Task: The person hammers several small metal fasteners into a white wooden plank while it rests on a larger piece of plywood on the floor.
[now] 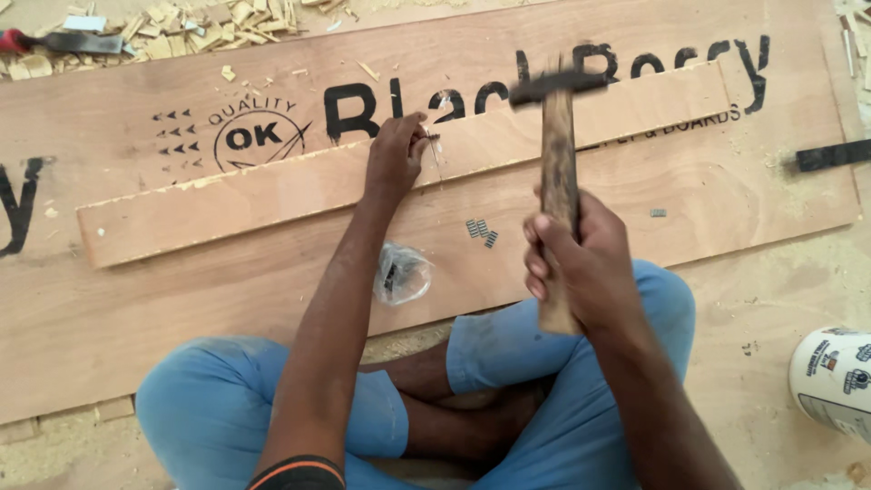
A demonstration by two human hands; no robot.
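Sawdust-strewn floor (pixel 780 299) carries a large plywood sheet (pixel 136 308), printed side up, as the work base. Across the sheet lies a narrow plywood strip (pixel 272 195). Raised above the strip, a wooden-handled hammer (pixel 558 163) is gripped by the right hand (pixel 581 259). The left hand (pixel 395 159) pinches a small nail (pixel 436 156) upright on the strip, seemingly steadying it.

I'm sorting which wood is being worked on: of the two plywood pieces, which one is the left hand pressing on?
The narrow plywood strip lying atop the large printed sheet. The left hand rests on its upper edge, pinching a small nail.
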